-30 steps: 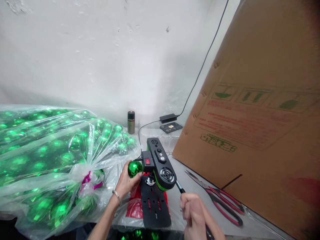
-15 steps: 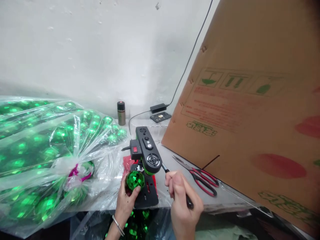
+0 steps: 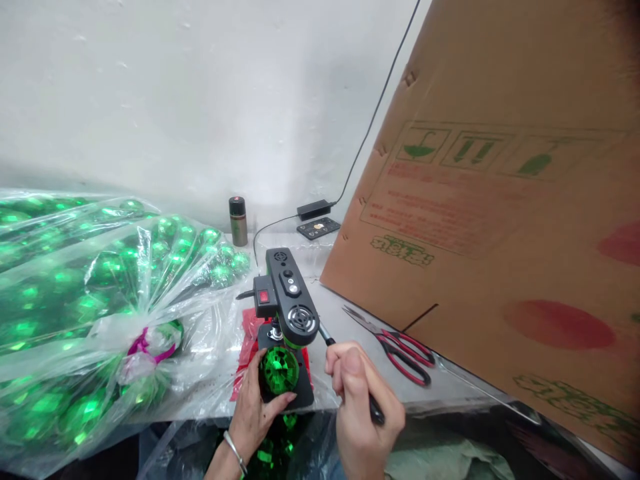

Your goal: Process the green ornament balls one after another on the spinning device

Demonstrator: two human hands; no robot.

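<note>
A shiny green faceted ball (image 3: 281,369) sits at the front of a black machine (image 3: 293,293), over its base plate. My left hand (image 3: 255,393) is closed around the ball's left and lower side, thumb below it. In my right hand (image 3: 357,400) is a black-handled rod (image 3: 376,410), whose metal shaft reaches up to the machine's right side. Red material (image 3: 245,353) shows under the machine. Where the ball meets the machine is partly hidden.
Clear plastic bags of green balls (image 3: 90,307) fill the left. Red-and-black scissors (image 3: 400,353) lie right of my right hand, beside a large cardboard box (image 3: 475,200). Behind are a small bottle (image 3: 239,223), a black adapter (image 3: 314,210) and a phone-like flat object (image 3: 319,229).
The ball has shifted slightly right and down and is turned differently. My left thumb has moved lower and further right. My right hand keeps its grip on the rod.
</note>
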